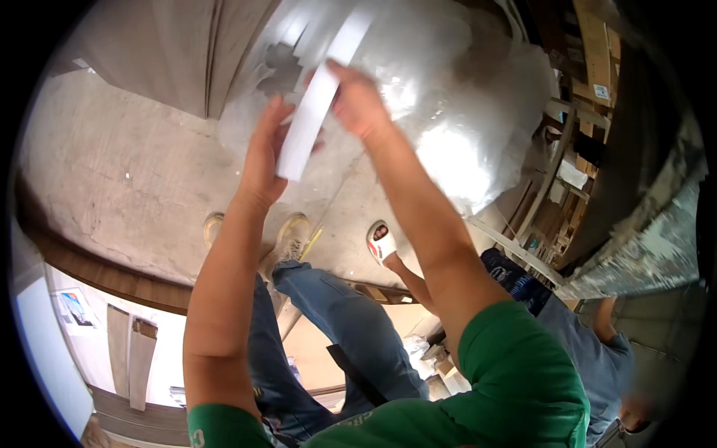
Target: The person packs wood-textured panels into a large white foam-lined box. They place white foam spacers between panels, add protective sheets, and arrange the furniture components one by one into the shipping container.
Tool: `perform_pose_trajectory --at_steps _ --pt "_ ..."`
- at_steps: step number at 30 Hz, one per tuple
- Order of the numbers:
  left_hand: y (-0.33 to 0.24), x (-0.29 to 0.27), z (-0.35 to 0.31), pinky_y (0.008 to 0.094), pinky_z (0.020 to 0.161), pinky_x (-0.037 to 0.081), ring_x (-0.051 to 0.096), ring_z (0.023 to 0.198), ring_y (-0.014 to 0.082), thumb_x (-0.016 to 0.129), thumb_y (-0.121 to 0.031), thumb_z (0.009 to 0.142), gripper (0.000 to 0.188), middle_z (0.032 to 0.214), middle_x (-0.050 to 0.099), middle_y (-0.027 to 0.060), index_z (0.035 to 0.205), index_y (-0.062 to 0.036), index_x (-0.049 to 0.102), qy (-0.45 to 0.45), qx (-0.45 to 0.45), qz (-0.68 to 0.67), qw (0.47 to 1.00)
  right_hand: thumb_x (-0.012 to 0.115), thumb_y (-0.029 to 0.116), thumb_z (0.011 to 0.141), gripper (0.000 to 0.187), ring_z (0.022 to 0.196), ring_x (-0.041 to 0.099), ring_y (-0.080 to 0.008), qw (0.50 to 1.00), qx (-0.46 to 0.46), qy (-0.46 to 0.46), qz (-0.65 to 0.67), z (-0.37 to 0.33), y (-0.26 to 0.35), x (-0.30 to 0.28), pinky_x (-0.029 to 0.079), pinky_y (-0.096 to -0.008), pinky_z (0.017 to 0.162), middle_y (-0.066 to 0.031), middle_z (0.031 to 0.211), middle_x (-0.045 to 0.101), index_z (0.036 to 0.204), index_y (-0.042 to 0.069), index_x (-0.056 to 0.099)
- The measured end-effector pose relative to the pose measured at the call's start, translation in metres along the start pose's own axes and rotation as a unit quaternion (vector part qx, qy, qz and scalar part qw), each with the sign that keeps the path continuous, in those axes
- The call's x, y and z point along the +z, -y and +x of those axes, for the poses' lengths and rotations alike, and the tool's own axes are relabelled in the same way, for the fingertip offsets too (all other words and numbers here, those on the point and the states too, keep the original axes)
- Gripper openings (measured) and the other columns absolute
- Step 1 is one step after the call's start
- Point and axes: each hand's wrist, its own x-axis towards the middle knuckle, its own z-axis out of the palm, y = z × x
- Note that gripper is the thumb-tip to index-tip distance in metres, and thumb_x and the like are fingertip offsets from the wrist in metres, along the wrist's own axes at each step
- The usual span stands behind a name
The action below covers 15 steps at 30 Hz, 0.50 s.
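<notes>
Left hand (263,157), right hand (360,103): fingers are gripping white strip (308,123) near 11 o'clock; far end risking snagging plastic sheeting (467,82) if swinging toward 1 o'clock.

Smooth strip (308,119), glossy plastic sheeting (489,82)

Floor (127,153): pale beige-grey, concrete-looking, stained, small light specks on it. Upper left: tall wood-grain panels (164,45), edges close together. Lower left: dark brown wooden edge (112,272) curving along the floor, then white sheet area (63,287) with colourful printed picture (77,308) and two narrow wood-grain boards (142,366) side by side; grey-brown planks (134,414) below. Right: wooden frame (556,179), cluttered; cardboard boxes (596,52) above; scuffed, paint-marked grey surface (635,261) at far right. Light bright over floor, right side dimmer.
</notes>
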Motion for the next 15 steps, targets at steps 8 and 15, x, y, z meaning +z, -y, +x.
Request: perform_pose_trajectory --at_steps 8,15 --pt "0.043 0.012 -0.111 0.0238 0.058 0.046 0.055 0.064 0.0132 0.053 -0.014 0.077 0.023 0.078 0.057 0.0078 0.097 -0.0017 0.050 -0.045 -0.119 0.221 0.967 0.055 0.032 0.074 0.041 0.078 0.052 -0.0219 0.730 -0.186 -0.343 -0.561 -0.088 0.048 -0.167 0.041 -0.0301 0.068 -0.0154 0.087 0.054 0.101 0.003 0.048" --pt "0.106 -0.001 -0.113 0.0240 0.071 0.042 0.052 0.078 0.0101 0.060 -0.005 0.071 0.022 0.086 0.057 0.0035 0.093 -0.0040 0.054 0.038 -0.126 0.325 0.937 0.051 0.061 0.063 0.095 0.117 0.025 -0.0319 0.722 -0.018 -0.403 -0.562 -0.062 0.102 -0.333 0.024 -0.0349 0.094 -0.0234 0.125 0.025 0.124 -0.004 0.018"
